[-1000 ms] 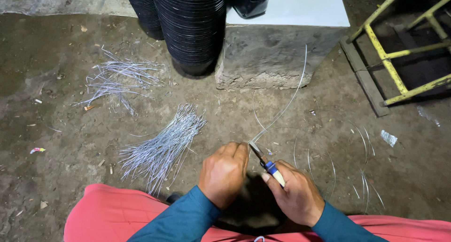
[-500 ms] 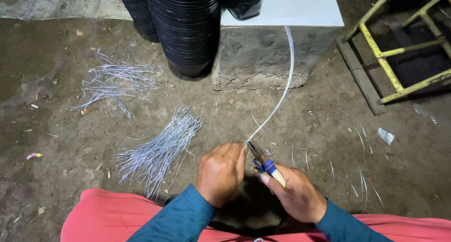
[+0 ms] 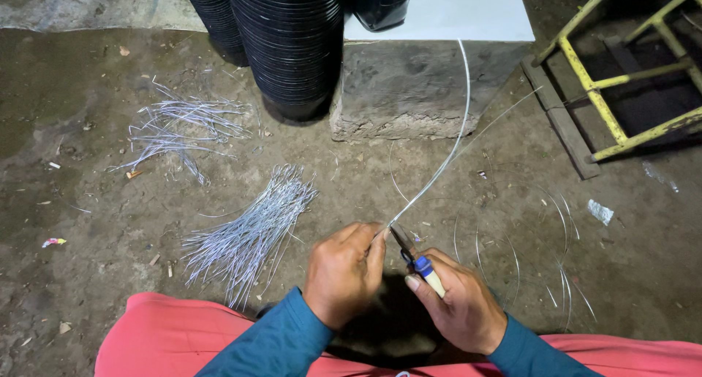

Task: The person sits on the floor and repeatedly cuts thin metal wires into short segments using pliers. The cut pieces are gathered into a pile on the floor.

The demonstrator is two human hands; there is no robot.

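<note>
My left hand (image 3: 344, 273) pinches the near end of a long curved steel wire (image 3: 450, 150) that arcs up and away toward the concrete block. My right hand (image 3: 457, 304) grips a pair of pliers (image 3: 413, 258) with blue and cream handles, its jaws against the wire right beside my left fingertips. A bundle of cut wire pieces (image 3: 248, 231) lies on the dirt floor just left of my left hand. A second, looser pile of bent wire pieces (image 3: 179, 132) lies farther back on the left.
A stack of black plastic pots (image 3: 289, 48) stands beside a concrete block (image 3: 409, 92) topped with a white slab. A yellow metal frame (image 3: 621, 77) sits at the right. Thin wire loops (image 3: 541, 260) lie on the ground at right. My red-clad knees (image 3: 168, 340) fill the bottom.
The long wire has swung left and curves more steeply upward. The camera has shifted slightly; both hands stay together on the wire and pliers.
</note>
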